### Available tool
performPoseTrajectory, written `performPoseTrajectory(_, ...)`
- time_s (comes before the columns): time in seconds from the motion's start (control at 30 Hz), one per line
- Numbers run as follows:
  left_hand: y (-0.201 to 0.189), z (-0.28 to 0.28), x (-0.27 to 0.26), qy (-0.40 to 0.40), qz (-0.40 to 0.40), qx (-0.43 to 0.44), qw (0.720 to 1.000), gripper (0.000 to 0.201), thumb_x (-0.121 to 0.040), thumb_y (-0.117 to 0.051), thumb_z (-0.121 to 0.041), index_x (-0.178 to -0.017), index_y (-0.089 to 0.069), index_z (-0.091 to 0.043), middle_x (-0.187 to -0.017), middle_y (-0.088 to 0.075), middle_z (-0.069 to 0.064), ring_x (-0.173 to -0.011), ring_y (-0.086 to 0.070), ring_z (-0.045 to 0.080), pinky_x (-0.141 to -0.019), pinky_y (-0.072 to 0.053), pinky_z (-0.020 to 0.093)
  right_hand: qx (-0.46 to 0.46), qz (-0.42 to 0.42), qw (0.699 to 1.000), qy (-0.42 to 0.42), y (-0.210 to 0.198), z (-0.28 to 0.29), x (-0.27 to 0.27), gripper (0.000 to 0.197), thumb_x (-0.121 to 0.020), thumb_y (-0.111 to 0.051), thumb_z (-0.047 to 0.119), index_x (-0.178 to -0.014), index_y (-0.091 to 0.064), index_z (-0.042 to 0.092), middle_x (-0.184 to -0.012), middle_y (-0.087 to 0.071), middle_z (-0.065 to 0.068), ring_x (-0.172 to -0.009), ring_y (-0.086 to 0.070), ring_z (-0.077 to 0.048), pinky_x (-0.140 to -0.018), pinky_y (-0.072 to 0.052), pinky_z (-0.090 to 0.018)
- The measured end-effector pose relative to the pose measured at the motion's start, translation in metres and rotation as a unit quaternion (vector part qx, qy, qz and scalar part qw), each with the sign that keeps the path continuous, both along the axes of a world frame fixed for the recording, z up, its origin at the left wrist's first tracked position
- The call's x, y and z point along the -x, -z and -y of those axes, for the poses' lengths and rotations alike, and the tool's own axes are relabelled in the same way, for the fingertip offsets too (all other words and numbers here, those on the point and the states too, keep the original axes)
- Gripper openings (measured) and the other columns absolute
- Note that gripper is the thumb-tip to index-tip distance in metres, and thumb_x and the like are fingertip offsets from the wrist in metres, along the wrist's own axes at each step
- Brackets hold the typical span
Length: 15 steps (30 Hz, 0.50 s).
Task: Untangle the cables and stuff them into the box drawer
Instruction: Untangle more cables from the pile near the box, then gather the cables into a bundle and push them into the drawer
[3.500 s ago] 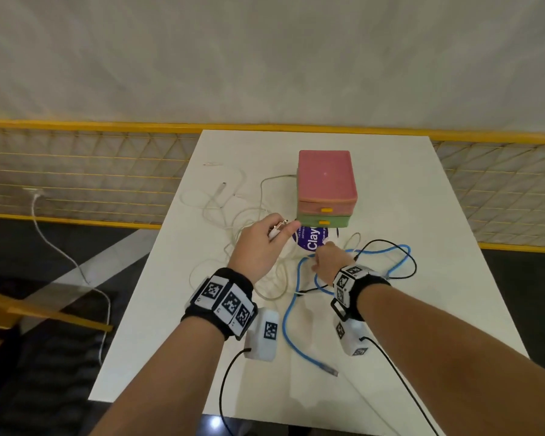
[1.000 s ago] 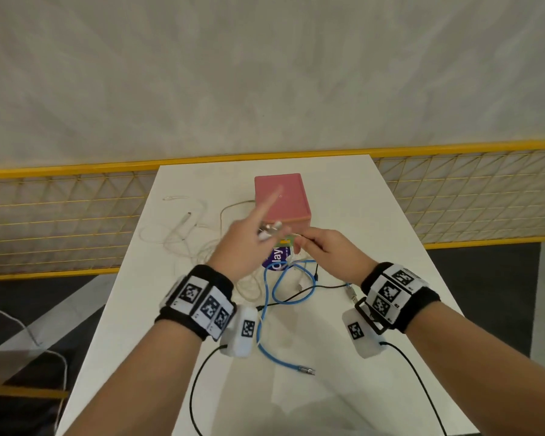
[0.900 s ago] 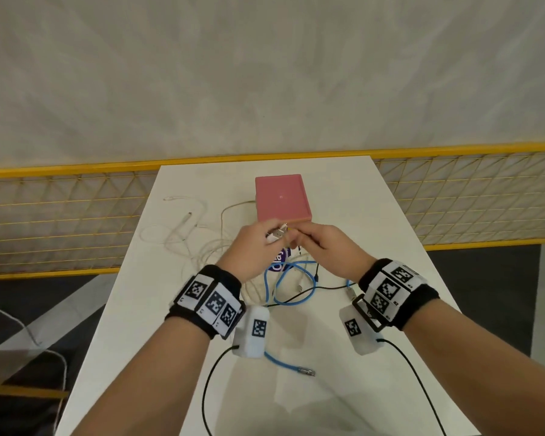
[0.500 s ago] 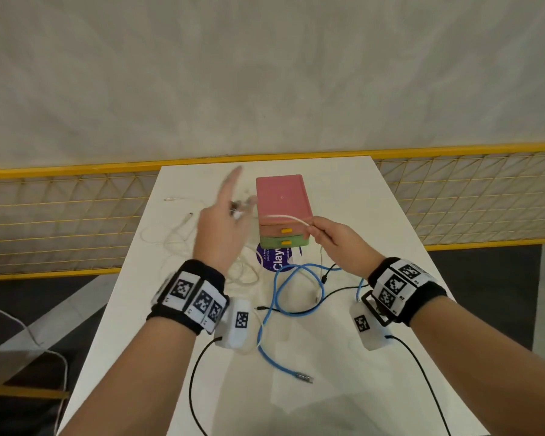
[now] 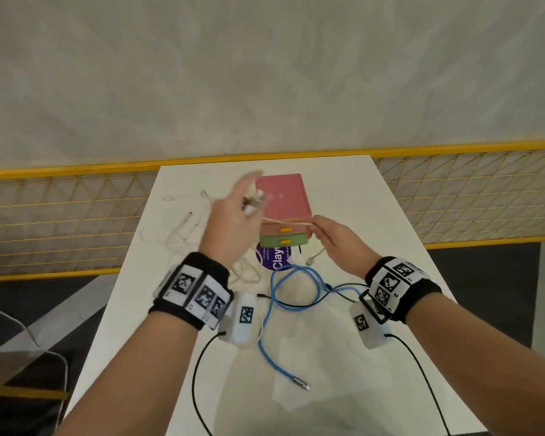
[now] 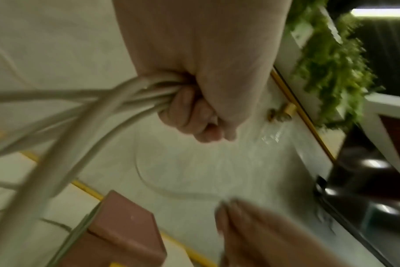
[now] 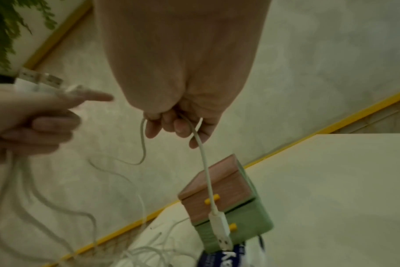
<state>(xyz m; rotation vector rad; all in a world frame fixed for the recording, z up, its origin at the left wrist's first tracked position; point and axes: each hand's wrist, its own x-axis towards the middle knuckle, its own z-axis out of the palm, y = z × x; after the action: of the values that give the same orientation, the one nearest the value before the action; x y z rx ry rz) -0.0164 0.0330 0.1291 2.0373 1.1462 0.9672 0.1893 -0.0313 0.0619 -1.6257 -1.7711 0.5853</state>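
The drawer box (image 5: 282, 199) has a pink top, a pink drawer and a green drawer, both pushed in, with yellow handles. My left hand (image 5: 249, 204) is raised beside the box and grips a bundle of white cables (image 6: 117, 97) in its fist (image 6: 194, 115). My right hand (image 5: 320, 229) pinches one white cable (image 5: 287, 222), which runs taut across the box front to the left hand. Its USB plug (image 7: 220, 231) dangles below the right fingers (image 7: 178, 126). More white cable (image 5: 170, 237) lies loose on the table to the left.
A blue cable (image 5: 296, 284) and a thin black cable (image 5: 343, 286) loop on the white table (image 5: 375, 234) near me. A purple label (image 5: 277, 259) lies in front of the box. A yellow mesh railing (image 5: 60, 221) borders the table's far side.
Both hands have lifted from the table. The left hand rose up and left with the white bundle, and the white cable now stretches between the hands.
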Motion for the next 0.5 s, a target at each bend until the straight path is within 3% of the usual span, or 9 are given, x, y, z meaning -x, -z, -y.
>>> performPoseTrajectory(0.07,0.014,0.012,-0.014,0.088,-0.089,0.026,0.992,0.037,-0.095,-0.057,-0.037,-0.13,-0.055,-0.028,-0.102,-0.064,-0.007,-0.072,-0.059,-0.001,-0.069,-0.046,0.02,-0.021,-0.014,1.0,-0.016,-0.007,-0.007,0.012,0.024,-0.101,-0.035,0.017,-0.096,-0.053,0.002,-0.079,-0.057,-0.003,-0.073,-0.053,-0.007,-0.07,-0.041,-0.022)
performPoseTrajectory(0.13,0.027,0.013,-0.02,0.093,-0.107,0.007,0.99,0.022,-0.094,-0.06,-0.035,-0.104,-0.065,-0.016,-0.085,-0.066,0.002,-0.07,-0.056,0.012,-0.065,-0.043,0.026,-0.034,-0.01,0.999,-0.028,-0.013,-0.01,0.02,0.025,-0.101,-0.036,0.017,-0.096,-0.053,0.0,-0.083,-0.058,-0.015,-0.076,-0.054,-0.024,-0.072,-0.043,-0.033)
performPoseTrajectory(0.2,0.032,0.008,-0.017,0.068,-0.083,-0.02,0.994,0.02,-0.094,-0.06,-0.029,-0.086,-0.06,-0.01,-0.07,-0.06,0.007,-0.06,-0.048,0.017,-0.059,-0.04,0.03,-0.031,0.003,0.999,-0.038,-0.013,-0.01,0.018,0.023,-0.101,-0.035,0.016,-0.092,-0.052,0.002,-0.077,-0.055,-0.006,-0.072,-0.052,-0.016,-0.067,-0.041,-0.029)
performPoseTrajectory(0.23,0.029,0.006,-0.013,0.052,-0.072,-0.031,0.996,0.019,-0.095,-0.06,-0.026,-0.085,-0.06,-0.01,-0.07,-0.06,0.008,-0.058,-0.047,0.017,-0.057,-0.04,0.027,-0.018,0.004,0.999,-0.039,-0.013,-0.007,0.015,0.022,-0.102,-0.034,0.016,-0.091,-0.051,0.006,-0.074,-0.051,0.003,-0.068,-0.049,-0.006,-0.064,-0.038,-0.024)
performPoseTrajectory(0.3,0.023,0.0,-0.003,0.006,-0.041,-0.049,0.998,0.02,-0.095,-0.06,-0.028,-0.084,-0.059,-0.011,-0.072,-0.062,0.007,-0.053,-0.045,0.014,-0.053,-0.037,0.016,0.008,0.029,0.999,-0.039,-0.006,-0.002,0.009,0.021,-0.102,-0.032,0.014,-0.092,-0.05,0.012,-0.075,-0.043,0.014,-0.066,-0.045,0.001,-0.066,-0.034,-0.016)
performPoseTrajectory(0.37,0.021,-0.006,0.007,-0.041,-0.013,-0.056,0.997,0.025,-0.094,-0.06,-0.031,-0.084,-0.059,-0.008,-0.073,-0.062,0.011,-0.055,-0.048,0.021,-0.053,-0.037,0.018,0.021,0.077,0.996,-0.042,0.007,0.0,0.004,0.021,-0.1,-0.035,0.008,-0.098,-0.055,0.008,-0.082,-0.038,0.009,-0.074,-0.043,-0.001,-0.075,-0.035,-0.016)
performPoseTrajectory(0.43,0.022,-0.009,0.014,-0.06,-0.024,-0.049,0.997,0.027,-0.094,-0.06,-0.034,-0.085,-0.06,-0.009,-0.072,-0.063,0.012,-0.061,-0.053,0.028,-0.053,-0.037,0.021,0.036,0.158,0.986,-0.031,0.017,0.0,0.004,0.021,-0.098,-0.043,0.013,-0.099,-0.064,0.009,-0.094,-0.034,0.003,-0.088,-0.042,-0.015,-0.083,-0.037,-0.026)
performPoseTrajectory(0.5,0.027,-0.009,0.018,-0.058,-0.045,-0.032,0.997,0.024,-0.094,-0.059,-0.036,-0.082,-0.057,-0.015,-0.068,-0.06,0.007,-0.057,-0.05,0.021,-0.05,-0.033,0.016,0.063,0.224,0.972,-0.031,0.012,-0.008,0.011,0.022,-0.097,-0.047,0.02,-0.097,-0.067,0.013,-0.096,-0.043,-0.001,-0.089,-0.045,-0.021,-0.081,-0.04,-0.033)
